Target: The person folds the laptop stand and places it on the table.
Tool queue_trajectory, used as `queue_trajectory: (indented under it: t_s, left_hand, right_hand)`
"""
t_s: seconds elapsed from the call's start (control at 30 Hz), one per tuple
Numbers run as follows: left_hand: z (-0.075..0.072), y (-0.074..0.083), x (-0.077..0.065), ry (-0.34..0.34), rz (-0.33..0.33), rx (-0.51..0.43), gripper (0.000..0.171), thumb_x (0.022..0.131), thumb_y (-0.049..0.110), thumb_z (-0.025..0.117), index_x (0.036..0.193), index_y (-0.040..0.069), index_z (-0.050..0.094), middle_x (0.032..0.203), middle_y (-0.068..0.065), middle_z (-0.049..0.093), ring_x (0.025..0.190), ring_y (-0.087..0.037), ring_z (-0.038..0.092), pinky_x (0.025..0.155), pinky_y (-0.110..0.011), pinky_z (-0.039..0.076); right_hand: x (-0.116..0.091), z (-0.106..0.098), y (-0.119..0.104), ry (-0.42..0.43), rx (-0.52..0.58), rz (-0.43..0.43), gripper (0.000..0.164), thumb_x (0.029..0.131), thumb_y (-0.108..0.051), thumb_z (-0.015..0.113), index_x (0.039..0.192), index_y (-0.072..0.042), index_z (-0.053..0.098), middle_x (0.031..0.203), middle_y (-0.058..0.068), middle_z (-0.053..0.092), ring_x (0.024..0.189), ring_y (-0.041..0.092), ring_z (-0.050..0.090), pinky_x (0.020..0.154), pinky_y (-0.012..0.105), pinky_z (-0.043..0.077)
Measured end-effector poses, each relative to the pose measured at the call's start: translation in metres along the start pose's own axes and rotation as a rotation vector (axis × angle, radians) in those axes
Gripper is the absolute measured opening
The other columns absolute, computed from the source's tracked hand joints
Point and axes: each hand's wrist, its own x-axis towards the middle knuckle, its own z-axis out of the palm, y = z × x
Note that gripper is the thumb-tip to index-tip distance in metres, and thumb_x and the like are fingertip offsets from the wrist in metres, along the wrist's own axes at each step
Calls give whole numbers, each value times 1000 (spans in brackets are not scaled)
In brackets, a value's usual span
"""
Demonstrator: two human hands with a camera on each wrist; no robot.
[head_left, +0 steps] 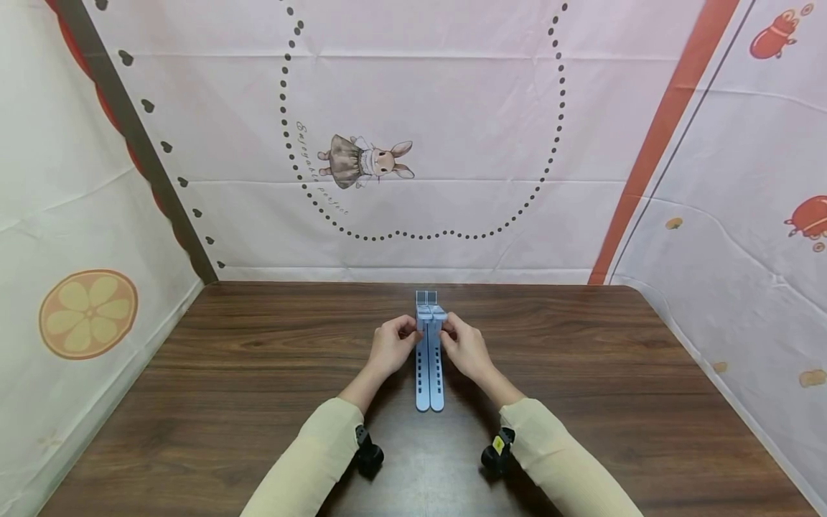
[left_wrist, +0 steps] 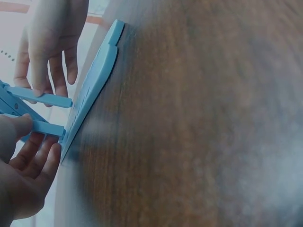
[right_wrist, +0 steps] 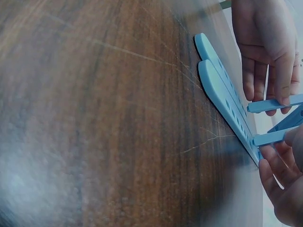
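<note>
A light blue folding stand, like a laptop stand (head_left: 423, 380), is on the table with its two slotted, round-ended legs side by side, pointing toward me. My left hand (head_left: 393, 346) pinches one of its support bars (left_wrist: 47, 127) between thumb and fingers. On the other side, my right hand (head_left: 469, 352) pinches the matching bar (right_wrist: 272, 137) the same way. Both wrist views show the bars' ends close over the slotted legs (right_wrist: 220, 90). Behind the hands, the stand's upper part (head_left: 426, 298) rises at the far end.
The dark wood-grain table (head_left: 258, 402) reaches back to a printed white cloth (head_left: 452, 143) hanging behind it. Similar cloth covers the left side (head_left: 84, 237) and the right side (head_left: 743, 287). Black cameras are strapped at the left wrist (head_left: 369, 456) and the right wrist (head_left: 496, 456).
</note>
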Motion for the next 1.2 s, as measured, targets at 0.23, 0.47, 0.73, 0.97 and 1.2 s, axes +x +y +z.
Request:
queue_trajectory:
  t_s: [0.23,0.47,0.73,0.97,1.2]
  left_hand:
    - [1,-1,1,18,4,-6,4,81,8,67,85,6,67,78,-2,67,72,-12,58,66,-26,49]
    - [1,0,3,30,12,-6,4,81,6,67,85,5,67,80,-2,68,75,-13,60,69,-27,51]
    - [1,1,6,33,0,-3,5,81,4,67,86,5,68,80,-2,68,75,-14,60,69,-29,50]
    - [1,0,8,41,7,-9,7,80,2,67,87,4,69,82,-5,69,76,-16,61,70,-31,51]
    - [1,0,10,42,-15,-4,8,80,2,67,86,8,69,84,-5,69,79,-17,62,71,-31,52]
  right_hand:
    - [2,0,0,-15,0,29,7,87,-2,57,90,-8,57,85,4,68,70,14,57,62,28,47]
    - [4,-1,0,-9,-13,12,6,86,-2,58,89,-8,57,87,4,69,71,13,59,63,28,49]
    - [7,-1,2,-2,-33,-15,12,86,-1,58,91,-12,59,93,6,69,86,17,65,74,33,54]
    - [9,-1,5,31,-94,-54,8,85,-3,60,88,-10,58,93,5,70,87,18,66,72,34,54]
    - [12,-2,6,46,-134,-86,10,84,-5,62,84,-13,57,86,3,71,79,15,66,65,32,53]
